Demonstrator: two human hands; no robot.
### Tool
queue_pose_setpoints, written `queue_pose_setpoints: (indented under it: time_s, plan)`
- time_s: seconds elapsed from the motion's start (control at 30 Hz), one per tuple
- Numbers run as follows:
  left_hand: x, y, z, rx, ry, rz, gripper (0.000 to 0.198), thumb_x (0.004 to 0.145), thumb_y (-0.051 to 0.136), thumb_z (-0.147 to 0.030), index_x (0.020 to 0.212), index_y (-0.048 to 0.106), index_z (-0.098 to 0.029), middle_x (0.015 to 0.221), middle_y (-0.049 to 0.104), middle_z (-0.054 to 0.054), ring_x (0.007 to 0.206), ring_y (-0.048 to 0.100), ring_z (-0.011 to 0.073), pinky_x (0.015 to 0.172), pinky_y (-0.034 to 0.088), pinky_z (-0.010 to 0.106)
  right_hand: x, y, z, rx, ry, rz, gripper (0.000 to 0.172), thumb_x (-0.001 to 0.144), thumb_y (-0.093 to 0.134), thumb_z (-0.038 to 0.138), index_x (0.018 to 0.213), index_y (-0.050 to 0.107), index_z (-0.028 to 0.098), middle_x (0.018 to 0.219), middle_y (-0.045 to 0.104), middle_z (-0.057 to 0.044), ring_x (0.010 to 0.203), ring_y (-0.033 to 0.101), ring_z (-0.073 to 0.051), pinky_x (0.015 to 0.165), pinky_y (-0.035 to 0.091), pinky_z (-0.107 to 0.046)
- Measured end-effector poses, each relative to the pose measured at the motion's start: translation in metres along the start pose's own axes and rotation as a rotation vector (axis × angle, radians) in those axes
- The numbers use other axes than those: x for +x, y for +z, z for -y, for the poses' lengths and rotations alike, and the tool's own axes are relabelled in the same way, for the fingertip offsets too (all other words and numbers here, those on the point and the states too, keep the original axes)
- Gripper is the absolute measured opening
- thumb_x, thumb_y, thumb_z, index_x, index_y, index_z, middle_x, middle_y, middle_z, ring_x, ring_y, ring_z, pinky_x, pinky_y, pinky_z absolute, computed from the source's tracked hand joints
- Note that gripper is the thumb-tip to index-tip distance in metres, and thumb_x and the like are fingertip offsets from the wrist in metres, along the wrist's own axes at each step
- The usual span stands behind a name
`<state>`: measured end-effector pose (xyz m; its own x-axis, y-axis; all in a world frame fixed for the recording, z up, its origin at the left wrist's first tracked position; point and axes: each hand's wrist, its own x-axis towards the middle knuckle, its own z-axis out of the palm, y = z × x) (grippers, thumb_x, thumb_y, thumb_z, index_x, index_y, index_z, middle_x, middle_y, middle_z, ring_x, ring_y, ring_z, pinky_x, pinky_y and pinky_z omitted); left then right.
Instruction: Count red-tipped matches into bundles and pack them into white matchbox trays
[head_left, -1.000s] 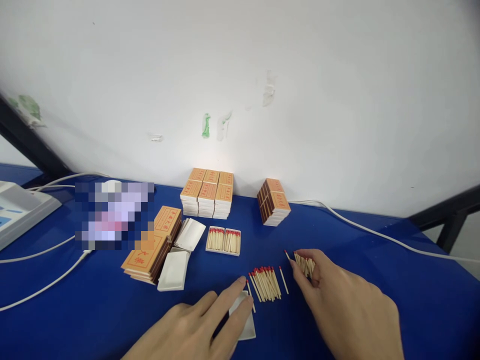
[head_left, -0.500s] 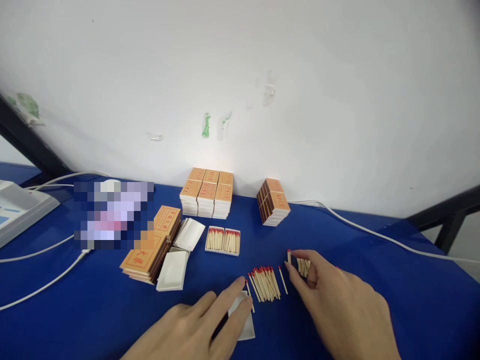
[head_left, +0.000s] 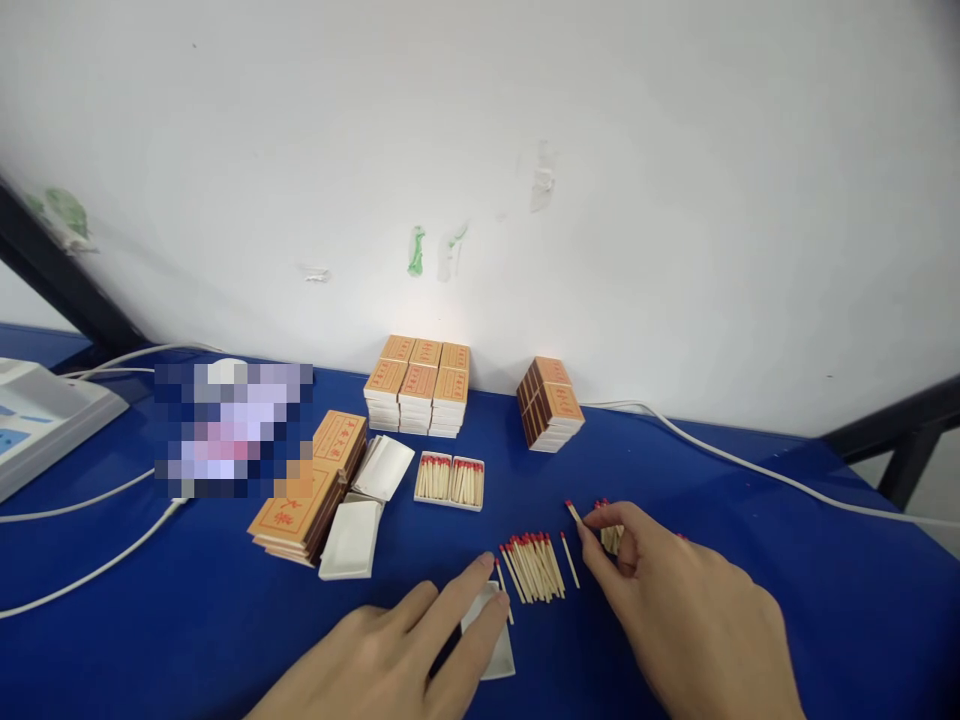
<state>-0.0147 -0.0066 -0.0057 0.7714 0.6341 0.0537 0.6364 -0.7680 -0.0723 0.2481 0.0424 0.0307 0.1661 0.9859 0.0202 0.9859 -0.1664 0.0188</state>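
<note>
My left hand [head_left: 420,640] rests at the lower middle, fingers apart, beside a white tray [head_left: 501,655] that it partly covers. A single match lies near its fingertips. Just right of them is a pile of red-tipped matches [head_left: 534,568], with one loose match [head_left: 570,560] beside it. My right hand [head_left: 660,590] pinches a match [head_left: 572,510] between thumb and forefinger, its red head pointing up and left. More matches [head_left: 611,538] show behind the fingers of that hand. Two small trays full of matches [head_left: 450,482] stand side by side farther back.
Stacked matchboxes [head_left: 420,390] and a smaller stack [head_left: 550,405] stand near the wall. Flat orange sleeves [head_left: 300,505] and empty white trays [head_left: 351,540] lie at left, near a blurred object [head_left: 232,425]. A white cable [head_left: 720,465] crosses the right side.
The match in my right hand has tilted to the left. More matches show behind that hand. My left hand has hardly moved, and the whole view has shifted slightly.
</note>
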Motion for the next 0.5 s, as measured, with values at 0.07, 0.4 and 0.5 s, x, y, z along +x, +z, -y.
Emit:
queue_pose_setpoints:
  time_s: [0.07, 0.4, 0.5]
  plan:
    - [0.0007, -0.0002, 0.0007, 0.006, 0.011, 0.003, 0.078, 0.095, 0.062, -0.009, 0.170, 0.042, -0.012, 0.171, 0.053, 0.018, 0.108, 0.083, 0.0331, 0.058, 0.068, 0.036, -0.0009, 0.0005, -0.0019, 0.041, -0.007, 0.013, 0.023, 0.105, 0.059, 0.040, 0.095, 0.079, 0.035, 0.071, 0.078, 0.002, 0.070, 0.079, -0.030, 0.054, 0.034, -0.032]
    - [0.0003, -0.0029, 0.0029, 0.005, 0.018, -0.003, 0.079, 0.094, 0.061, -0.008, 0.170, 0.040, -0.011, 0.171, 0.052, 0.018, 0.110, 0.083, 0.0314, 0.062, 0.071, 0.036, -0.0065, 0.0039, -0.0085, 0.278, -0.027, 0.089, 0.032, 0.092, 0.058, 0.059, 0.079, 0.072, 0.033, 0.060, 0.063, 0.003, 0.058, 0.064, -0.023, 0.057, 0.036, -0.035]
    - [0.0006, -0.0017, 0.0022, -0.002, 0.009, -0.026, 0.078, 0.093, 0.060, -0.009, 0.169, 0.042, -0.011, 0.171, 0.052, 0.018, 0.110, 0.083, 0.0318, 0.060, 0.071, 0.037, -0.0074, 0.0060, -0.0081, 0.326, -0.050, 0.154, 0.035, 0.090, 0.059, 0.063, 0.077, 0.073, 0.033, 0.056, 0.056, 0.004, 0.055, 0.059, -0.021, 0.056, 0.035, -0.034]
